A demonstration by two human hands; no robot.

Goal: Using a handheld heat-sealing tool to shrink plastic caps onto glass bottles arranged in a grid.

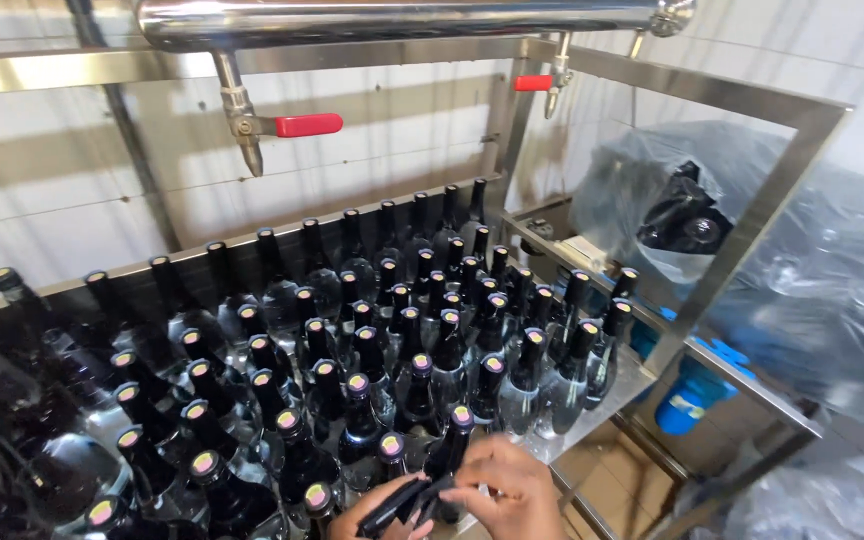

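So I've got both hands down at the near edge of the counter [592, 425], right hand [512, 490] and left hand [377, 515] with fingers closed around a small black cap sleeve [407, 500], right by the nearest bottle [452, 440]. Dark capped bottles [352, 330] are packed neck to neck, barely any gaps. Only open room is the bare steel strip at the right edge, under the frame post [752, 230].

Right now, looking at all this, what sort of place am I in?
Most likely a small bottling room. Rows of capped clear bottles crowd a steel table, a steel pipe with red-handled taps runs overhead, and both hands work a black sleeve at one bottle neck.
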